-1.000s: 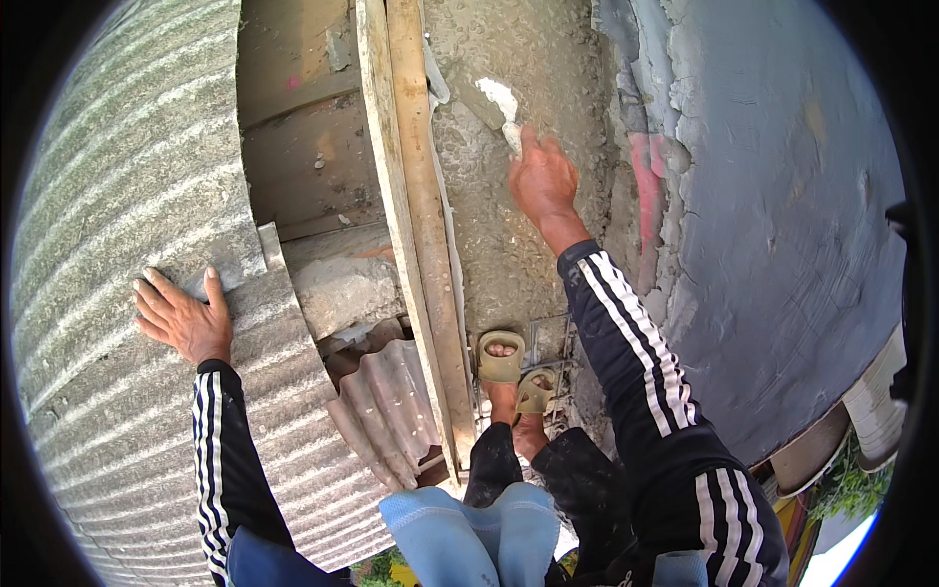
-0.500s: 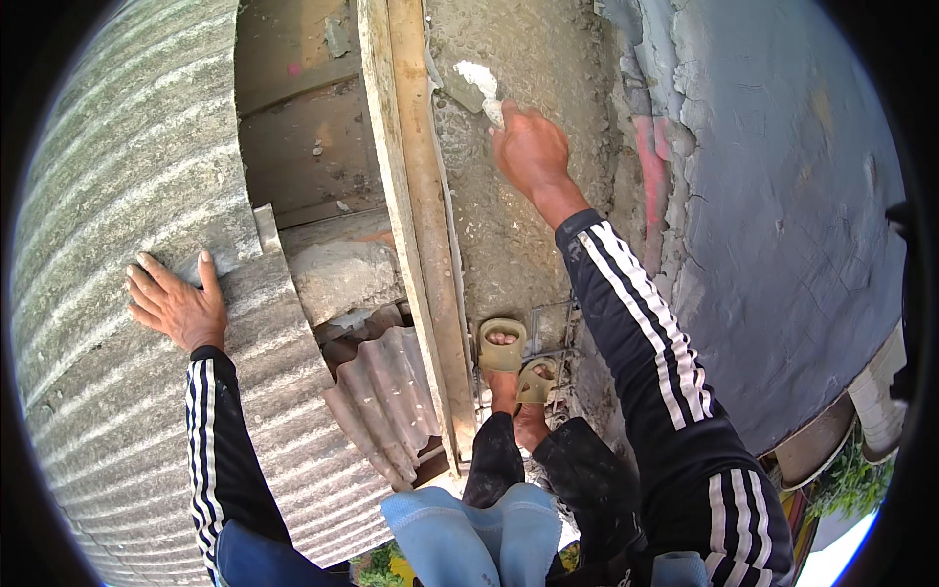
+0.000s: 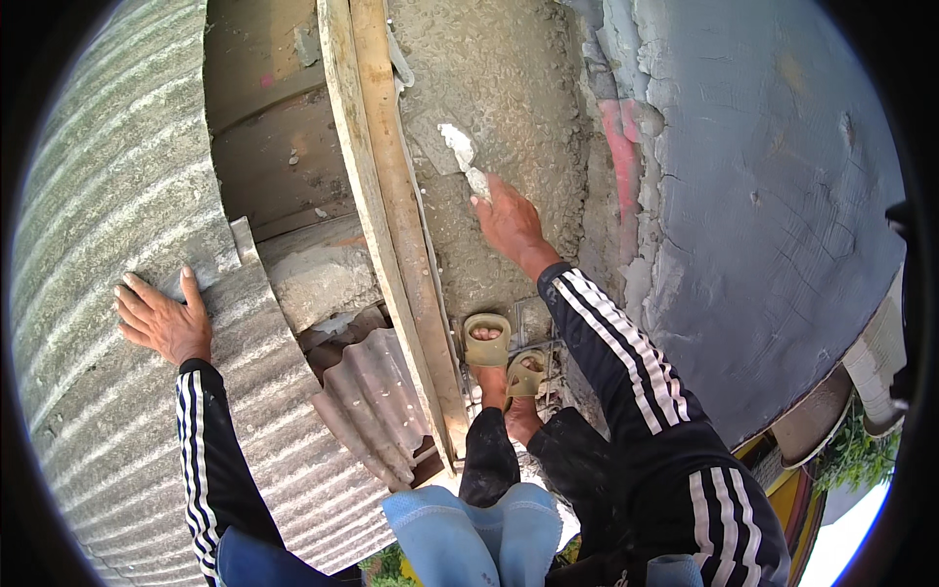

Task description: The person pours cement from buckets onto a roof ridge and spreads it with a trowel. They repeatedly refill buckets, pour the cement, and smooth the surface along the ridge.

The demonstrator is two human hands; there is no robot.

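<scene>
My right hand is closed round the pale, caked handle of a trowel. The blade lies on or just over the rough wet-looking cement surface, and part of it shines bright white in the sun. Well to the left, my left hand rests palm down on a grey corrugated roofing sheet, its fingers spread and nothing in it. Below the trowel, my feet in olive sandals stand at the near end of the cement strip.
Long wooden boards run between the cement strip and an open gap in the roof. A broken corrugated piece lies near the gap's lower end. To the right rises a grey-blue wall with a cracked, flaking edge.
My right hand has drawn the trowel nearer to me and slightly left across the cement. The whole view has shifted a little; my left hand stays on the roofing sheet.
</scene>
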